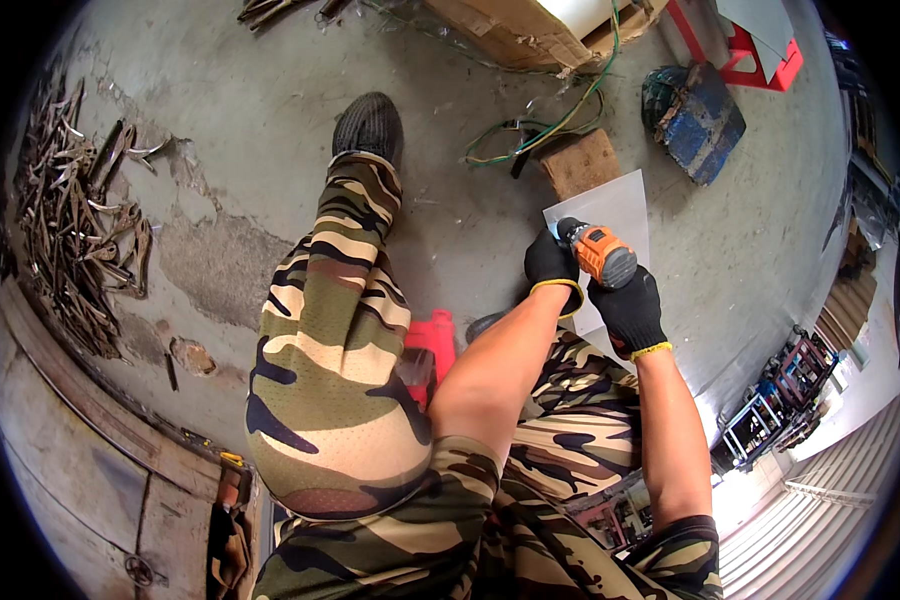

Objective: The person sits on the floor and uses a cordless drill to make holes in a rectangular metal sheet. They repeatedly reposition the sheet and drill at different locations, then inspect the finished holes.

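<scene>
My right hand, in a black knit glove with a yellow cuff, grips an orange and black cordless drill. The drill's dark chuck points to the upper left, over a thin pale metal sheet. At the sheet's left edge, right beside the chuck, my gloved left hand is closed; its fingers are partly hidden, and it seems to hold that edge. The sheet's far end lies against a brown wooden block. The drill's tip and the point below it are hidden.
Beyond the block lie a green and yellow cable and a cardboard box. A worn blue block and a red stool stand at the far right. Scrap metal strips are heaped left. Something red sits between my legs.
</scene>
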`<state>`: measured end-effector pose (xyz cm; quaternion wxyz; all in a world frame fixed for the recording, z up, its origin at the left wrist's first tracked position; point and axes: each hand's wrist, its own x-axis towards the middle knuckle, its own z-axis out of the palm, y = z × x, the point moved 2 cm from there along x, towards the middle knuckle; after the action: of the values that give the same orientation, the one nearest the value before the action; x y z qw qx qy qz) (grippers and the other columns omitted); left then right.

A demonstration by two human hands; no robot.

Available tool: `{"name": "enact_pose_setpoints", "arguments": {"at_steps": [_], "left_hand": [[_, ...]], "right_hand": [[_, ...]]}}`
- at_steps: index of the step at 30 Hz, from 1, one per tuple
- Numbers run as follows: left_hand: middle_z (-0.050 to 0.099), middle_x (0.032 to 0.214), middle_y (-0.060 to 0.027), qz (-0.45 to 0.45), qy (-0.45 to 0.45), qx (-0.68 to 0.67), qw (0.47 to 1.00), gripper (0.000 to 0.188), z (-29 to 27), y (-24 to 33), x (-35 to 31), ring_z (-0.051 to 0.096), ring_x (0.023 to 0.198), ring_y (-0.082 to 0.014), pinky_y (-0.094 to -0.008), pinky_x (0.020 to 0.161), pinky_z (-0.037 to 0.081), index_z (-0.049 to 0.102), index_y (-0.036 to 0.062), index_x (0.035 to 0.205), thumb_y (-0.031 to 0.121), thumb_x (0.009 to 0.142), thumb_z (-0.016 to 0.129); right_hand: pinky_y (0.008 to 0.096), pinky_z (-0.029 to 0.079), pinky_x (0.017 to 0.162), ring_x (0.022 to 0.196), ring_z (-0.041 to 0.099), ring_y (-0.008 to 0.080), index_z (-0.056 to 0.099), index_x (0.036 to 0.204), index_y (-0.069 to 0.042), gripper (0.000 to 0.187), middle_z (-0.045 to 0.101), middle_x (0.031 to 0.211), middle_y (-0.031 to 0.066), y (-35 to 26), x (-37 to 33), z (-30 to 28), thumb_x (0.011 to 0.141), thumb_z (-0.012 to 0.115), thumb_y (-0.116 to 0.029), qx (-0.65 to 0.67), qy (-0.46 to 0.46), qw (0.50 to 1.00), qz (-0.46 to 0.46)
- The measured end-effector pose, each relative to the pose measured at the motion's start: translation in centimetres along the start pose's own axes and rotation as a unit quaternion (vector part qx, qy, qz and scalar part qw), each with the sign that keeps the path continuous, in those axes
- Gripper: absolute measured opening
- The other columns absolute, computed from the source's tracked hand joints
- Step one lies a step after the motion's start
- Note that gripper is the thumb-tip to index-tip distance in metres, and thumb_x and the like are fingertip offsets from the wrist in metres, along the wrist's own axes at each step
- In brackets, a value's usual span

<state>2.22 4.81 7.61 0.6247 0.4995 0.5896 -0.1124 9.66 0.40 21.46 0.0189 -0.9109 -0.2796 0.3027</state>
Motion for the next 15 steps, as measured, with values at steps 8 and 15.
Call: {"name": "enact_pose_setpoints", "arguments": {"at_steps": [8, 15], "left_hand": [[0.074, 0.093, -0.0154, 0.026, -0.012, 0.002, 1.000, 0.023, 0.0, -0.1, 0.1, 0.070, 0.089, -0.0377, -0.0420, 0.074, 0.055, 0.073, 0.0121, 0.096, 0.033, 0.089, 0.066], [0.073, 0.097, -0.0182, 0.016, 0.008, -0.016, 1.000, 0.031, -0.1, -0.3, 0.1, 0.069, 0.090, -0.0379, -0.0447, 0.079, 0.053, 0.072, 0.0082, 0.104, 0.032, 0.085, 0.071]], "right_hand": [[0.0444, 0.054, 0.068, 0.078, 0.068, 0.0397, 0.070, 0.086, -0.003, 0.017, 0.069, 0.080, 0.0210, 0.0, -0.1, 0.2, 0.079, 0.069, -0.019, -0.013, -0.010, 1.000, 0.007], [0.0349, 0.055, 0.073, 0.082, 0.072, 0.0218, 0.073, 0.100, -0.001, 0.031, 0.074, 0.087, 0.0122, -0.3, -2.9, -1.5, 0.074, 0.078, -0.015, 0.285, -0.027, 0.941, 0.177]]}}
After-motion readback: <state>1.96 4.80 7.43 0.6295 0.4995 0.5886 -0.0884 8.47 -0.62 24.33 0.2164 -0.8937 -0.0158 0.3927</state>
